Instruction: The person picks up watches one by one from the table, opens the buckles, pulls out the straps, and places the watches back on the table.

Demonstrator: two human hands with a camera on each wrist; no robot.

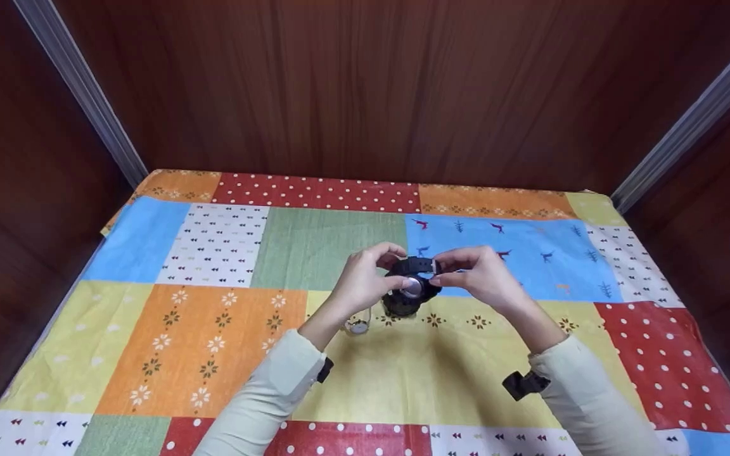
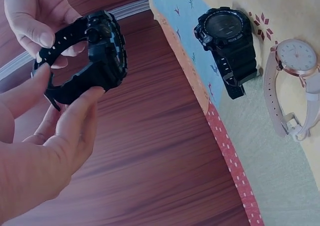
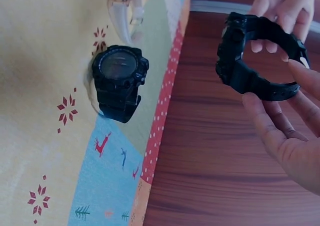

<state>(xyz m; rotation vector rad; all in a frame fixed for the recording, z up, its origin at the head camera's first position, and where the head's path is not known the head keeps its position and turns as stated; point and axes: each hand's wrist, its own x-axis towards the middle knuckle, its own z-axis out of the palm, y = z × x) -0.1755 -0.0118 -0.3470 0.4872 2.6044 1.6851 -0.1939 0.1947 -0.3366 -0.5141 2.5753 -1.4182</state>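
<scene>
A black sports wristwatch [image 1: 421,265] is held up between both hands, its strap bent round into a loop. My left hand [image 1: 364,278] grips one side of it, thumb and fingers against the strap in the left wrist view. From the other side my right hand [image 1: 485,277] pinches the strap near its end. Below the held watch, a second black digital watch [image 2: 227,30] lies face up on the cloth, partly covered by the held one in the head view. Beside it is a watch with a pale strap and a white dial [image 2: 296,55].
A patchwork-patterned cloth [image 1: 213,354] covers the table. Dark wooden panels [image 1: 365,88] stand behind the table and at both sides, with grey metal strips [image 1: 89,95] at the corners. A black wrist device [image 1: 525,384] sits at the right sleeve.
</scene>
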